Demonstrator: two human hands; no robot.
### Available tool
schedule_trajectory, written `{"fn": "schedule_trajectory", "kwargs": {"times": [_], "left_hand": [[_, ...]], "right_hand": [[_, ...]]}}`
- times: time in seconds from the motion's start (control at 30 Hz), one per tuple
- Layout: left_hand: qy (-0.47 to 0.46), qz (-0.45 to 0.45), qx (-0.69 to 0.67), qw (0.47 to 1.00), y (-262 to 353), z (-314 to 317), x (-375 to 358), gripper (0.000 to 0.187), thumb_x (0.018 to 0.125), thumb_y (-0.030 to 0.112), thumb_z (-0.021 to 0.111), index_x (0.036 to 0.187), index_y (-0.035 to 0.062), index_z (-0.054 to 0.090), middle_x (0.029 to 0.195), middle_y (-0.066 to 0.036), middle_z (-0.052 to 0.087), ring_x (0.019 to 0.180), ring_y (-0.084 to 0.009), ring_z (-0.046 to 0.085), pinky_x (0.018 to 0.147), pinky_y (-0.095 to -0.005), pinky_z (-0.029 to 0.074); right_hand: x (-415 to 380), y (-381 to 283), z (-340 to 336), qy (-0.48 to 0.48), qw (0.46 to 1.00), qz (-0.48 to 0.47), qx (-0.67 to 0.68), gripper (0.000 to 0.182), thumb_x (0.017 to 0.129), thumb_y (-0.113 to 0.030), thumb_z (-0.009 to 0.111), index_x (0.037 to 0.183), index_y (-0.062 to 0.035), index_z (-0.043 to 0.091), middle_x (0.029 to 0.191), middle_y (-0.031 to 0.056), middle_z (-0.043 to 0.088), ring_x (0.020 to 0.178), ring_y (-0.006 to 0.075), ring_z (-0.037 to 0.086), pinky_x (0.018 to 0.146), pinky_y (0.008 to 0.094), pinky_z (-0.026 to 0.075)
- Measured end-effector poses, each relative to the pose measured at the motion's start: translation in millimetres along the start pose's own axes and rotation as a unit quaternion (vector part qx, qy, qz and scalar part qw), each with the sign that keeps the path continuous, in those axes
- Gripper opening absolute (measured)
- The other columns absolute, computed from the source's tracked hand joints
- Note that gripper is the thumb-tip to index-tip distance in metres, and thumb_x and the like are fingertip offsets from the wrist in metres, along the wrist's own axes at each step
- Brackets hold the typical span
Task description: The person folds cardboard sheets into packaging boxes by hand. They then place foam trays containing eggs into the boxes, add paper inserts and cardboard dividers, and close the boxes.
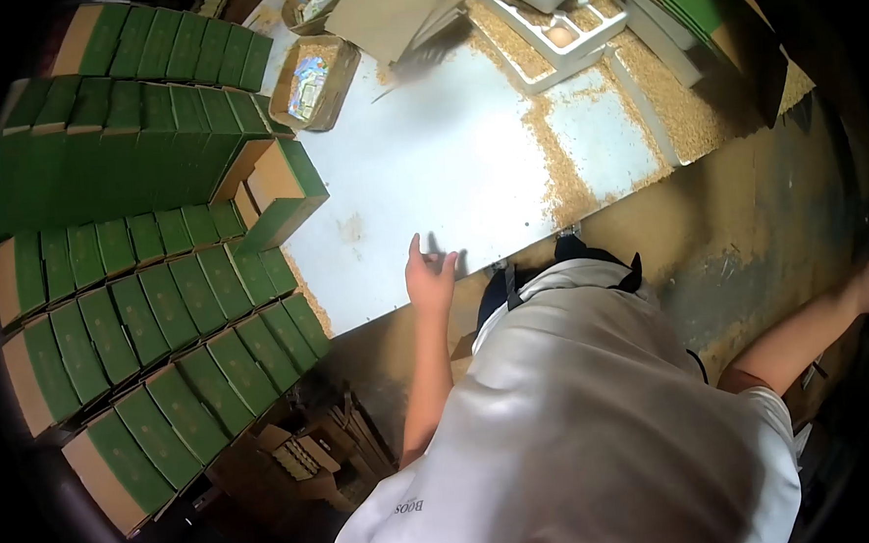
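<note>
A person in a white T-shirt (580, 421) leaned over the near edge of a pale blue-grey desk (448, 163), seen from above through a wide, curved lens. The left hand (429, 277) rested on the desk's front edge, its fingers (446, 262) loosely spread and holding nothing. The right arm stretched out to the far right, away from the desk, and the right hand (863, 288) sat at the dark rim of the view, so I could not tell whether its fingers were open or closed, or whether they held anything.

To the left of the left hand, rows of green-topped cardboard boxes (162, 315) stood packed side by side, filling the left of the scene. One such box (278, 196) lay tilted at the inner end of the rows, on the desk. Behind it were two small open cartons (314, 81) with shiny packets inside. At the far end lay a white moulded tray (559, 24) with a brown egg (561, 36) in one pocket. Sawdust (556, 157) lay scattered in bands across the desk's far and right parts. The floor (747, 226) below was bare, stained concrete.
</note>
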State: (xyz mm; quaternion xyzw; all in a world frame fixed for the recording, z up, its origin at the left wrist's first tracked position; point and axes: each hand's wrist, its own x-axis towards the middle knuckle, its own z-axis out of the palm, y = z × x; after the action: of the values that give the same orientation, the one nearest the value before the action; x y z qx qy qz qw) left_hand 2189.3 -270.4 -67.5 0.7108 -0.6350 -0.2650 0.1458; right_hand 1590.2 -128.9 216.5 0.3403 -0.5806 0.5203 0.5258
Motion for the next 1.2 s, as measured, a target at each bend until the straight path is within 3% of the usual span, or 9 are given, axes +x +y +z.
{"fn": "schedule_trajectory", "kwargs": {"times": [0.07,0.2,0.43,0.47,0.6,0.83,1.0,1.1,1.2], "left_hand": [[0.024,0.051,-0.04,0.998,1.1,-14.9,9.3,0.083,0.078,0.023,0.084,0.148,0.0028,0.043,0.115,-0.017,0.063,0.112,-0.0316,0.059,0.099,-0.0417,0.047],[0.039,0.097,-0.133,0.986,20.7,-55.4,28.1,0.081,0.08,0.017,0.082,0.149,0.0026,0.041,0.13,-0.019,0.055,0.12,-0.0324,0.056,0.104,-0.0421,0.046],[0.03,0.195,-0.232,0.952,79.8,-122.7,39.5,0.095,0.073,0.008,0.086,0.153,0.0063,0.035,0.146,-0.015,0.046,0.124,-0.0277,0.055,0.105,-0.0401,0.046],[0.022,0.208,-0.234,0.949,91.5,-130.7,40.1,0.097,0.072,0.008,0.086,0.153,0.0062,0.034,0.147,-0.015,0.045,0.126,-0.028,0.055,0.107,-0.0405,0.045],[-0.01,0.282,-0.273,0.92,131.2,-154.6,36.9,0.108,0.069,0.008,0.089,0.157,0.0067,0.025,0.154,-0.017,0.039,0.135,-0.0314,0.05,0.112,-0.0437,0.042],[0.002,0.394,-0.263,0.881,182.7,-146.8,63.1,0.117,0.067,0.011,0.091,0.159,0.008,0.017,0.154,-0.021,0.035,0.14,-0.0395,0.04,0.112,-0.0466,0.04],[0.139,0.393,-0.273,0.867,182.5,-121.2,82.6,0.046,0.077,0.012,0.083,0.11,0.0064,0.051,0.13,-0.017,0.059,0.119,-0.0335,0.061,0.106,-0.041,0.046],[-0.105,0.324,-0.39,0.855,172.0,-89.8,89.3,0.043,0.082,0.009,0.077,0.12,0.0056,0.058,0.116,-0.016,0.068,0.114,-0.0295,0.065,0.101,-0.0379,0.049],[-0.056,0.455,-0.231,0.858,166.3,-69.0,87.2,0.033,0.084,0.0,0.068,0.117,0.0064,0.069,0.112,-0.014,0.071,0.105,-0.029,0.069,0.093,-0.0352,0.053]], "right_hand": [[10.2,-25.3,-11.9,0.018,0.997,0.033,-0.064,0.012,0.098,-0.005,0.054,0.108,0.0016,0.055,0.094,0.0107,0.06,0.081,0.0198,0.055,0.077,0.034,0.05],[16.1,-56.9,-26.3,-0.012,0.999,0.02,0.026,0.015,0.099,-0.003,0.054,0.112,0.0045,0.056,0.102,0.0155,0.063,0.091,0.0244,0.06,0.085,0.0365,0.051],[11.1,-120.3,-3.3,-0.238,0.929,0.058,0.276,0.021,0.102,-0.001,0.053,0.118,0.0096,0.059,0.117,0.0239,0.068,0.109,0.0325,0.068,0.099,0.0408,0.055],[4.5,-143.0,-0.3,-0.246,0.934,0.067,0.249,0.02,0.101,0.003,0.051,0.119,0.0089,0.058,0.116,0.0262,0.067,0.11,0.0364,0.067,0.102,0.0451,0.053],[-7.5,-207.5,17.2,-0.232,0.924,-0.003,0.302,0.018,0.097,0.006,0.058,0.114,0.0056,0.059,0.113,0.0229,0.066,0.103,0.0328,0.068,0.095,0.0417,0.055],[3.3,-229.4,12.0,-0.207,0.892,0.025,0.4,0.016,0.097,0.0,0.061,0.113,0.002,0.06,0.108,0.0187,0.064,0.098,0.0337,0.069,0.091,0.0462,0.058],[-19.5,-222.2,26.7,-0.319,0.834,0.075,0.444,0.023,0.091,0.016,0.054,0.106,0.0003,0.061,0.106,0.0149,0.065,0.106,0.0329,0.066,0.094,0.0432,0.053],[-59.6,-202.0,38.6,-0.371,0.806,0.113,0.447,0.029,0.086,0.022,0.051,0.103,0.0005,0.062,0.105,0.0138,0.065,0.111,0.0334,0.065,0.098,0.0433,0.052],[-99.7,-186.2,47.9,-0.355,0.796,0.179,0.456,0.025,0.088,0.021,0.052,0.102,0.0012,0.061,0.107,0.0143,0.065,0.113,0.034,0.065,0.101,0.0444,0.05]]}}
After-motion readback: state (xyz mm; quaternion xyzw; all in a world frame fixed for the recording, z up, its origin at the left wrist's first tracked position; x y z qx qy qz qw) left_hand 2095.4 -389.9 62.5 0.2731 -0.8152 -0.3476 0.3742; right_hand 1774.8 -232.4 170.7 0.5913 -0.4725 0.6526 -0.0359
